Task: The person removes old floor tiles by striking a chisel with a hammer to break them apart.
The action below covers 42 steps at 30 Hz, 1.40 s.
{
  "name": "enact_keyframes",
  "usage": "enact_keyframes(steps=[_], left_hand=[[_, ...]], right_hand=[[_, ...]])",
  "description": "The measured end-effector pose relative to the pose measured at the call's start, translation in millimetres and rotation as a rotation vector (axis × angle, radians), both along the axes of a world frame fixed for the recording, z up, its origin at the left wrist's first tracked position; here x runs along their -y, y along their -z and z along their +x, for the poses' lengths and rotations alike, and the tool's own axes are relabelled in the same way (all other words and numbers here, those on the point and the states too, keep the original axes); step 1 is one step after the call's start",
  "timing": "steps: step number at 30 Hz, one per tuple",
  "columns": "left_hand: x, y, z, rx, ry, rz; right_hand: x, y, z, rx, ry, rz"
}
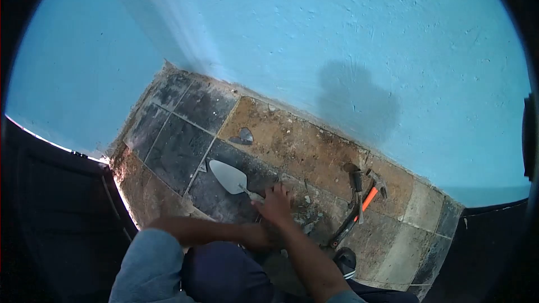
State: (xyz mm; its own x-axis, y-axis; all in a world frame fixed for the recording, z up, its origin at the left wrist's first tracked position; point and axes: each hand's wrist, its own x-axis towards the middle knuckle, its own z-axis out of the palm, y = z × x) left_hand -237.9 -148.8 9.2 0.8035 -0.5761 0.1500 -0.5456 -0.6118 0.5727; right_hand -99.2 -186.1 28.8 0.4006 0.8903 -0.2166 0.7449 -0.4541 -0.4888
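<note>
A pointing trowel [227,177] lies low over the dark tiles, its pale blade turned to the upper left. My right hand [276,203] is closed round the trowel's handle end. Behind and below my right forearm, my left hand [259,237] is partly hidden, and its fingers do not show. Two broken dark tile pieces [243,137] rest on the bare brown strip above the blade. To the right of my hands lie a claw hammer [369,197] with an orange and black handle and a second black-handled tool [356,182], crossing each other.
Blue walls [269,33] meet in a corner above the floor. Old dark floor tiles [177,148] border a rough strip [297,140] with rubble. A dark door panel [56,191] stands at the left. My shoe [345,261] is near the hammer handle.
</note>
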Motion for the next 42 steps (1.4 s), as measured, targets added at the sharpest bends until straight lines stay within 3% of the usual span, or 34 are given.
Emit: enact_keyframes(steps=[3,5,6,8,9,12,14,18,22,27,30,33,39,42], left_hand=[[24.6,-1.9,-20.4,-0.053,-0.24,-0.178],[44.3,-8.1,-24.0,-0.146,-0.397,-0.172],[53.9,5.9,-29.0,-0.247,-0.353,-0.118],[56.6,33.6,-30.5,-0.441,-0.26,-0.004],[54.7,41.2,-32.8,-0.353,-0.291,-0.027],[56.8,48.6,-36.1,-0.168,-0.369,-0.122],[58.2,55.1,-34.8,-0.132,-0.386,-0.196],[48.2,43.5,-30.2,-0.229,-0.328,-0.202],[46.4,45.4,-28.5,-0.236,-0.28,-0.103],[54.8,70.1,-34.9,-0.188,-0.291,-0.068],[53.7,70.0,-33.4,-0.216,-0.284,-0.073],[58.3,65.3,-32.9,-0.239,-0.29,-0.103],[52.5,60.6,-32.2,-0.211,-0.281,-0.074],[57.6,72.3,-34.5,-0.165,-0.29,-0.113]], right_hand=[[-7.5,2.4,-2.0,-0.152,-0.182,-0.062],[-8.5,15.6,-11.3,0.025,-0.247,0.057],[-10.0,16.8,-13.5,0.11,-0.284,0.117],[-16.8,13.5,-5.7,-0.197,-0.191,0.024],[-17.6,8.8,-2.3,-0.352,-0.142,-0.03],[-30.4,-15.9,43.7,-0.313,-0.138,-0.098],[-34.5,1.3,79.2,-0.222,-0.039,0.084],[-62.0,-36.7,149.3,-0.066,-0.009,0.001],[-88.8,-13.2,194.0,0.02,-0.067,-0.079],[-95.2,-56.1,184.0,0.121,-0.063,-0.169],[-56.2,-37.2,176.2,0.214,-0.355,-0.198],[-40.6,-38.3,165.6,0.079,-0.166,-0.222],[-62.3,-60.4,180.6,0.292,-0.139,-0.02],[-70.5,-42.2,187.3,0.405,-0.233,-0.091]])
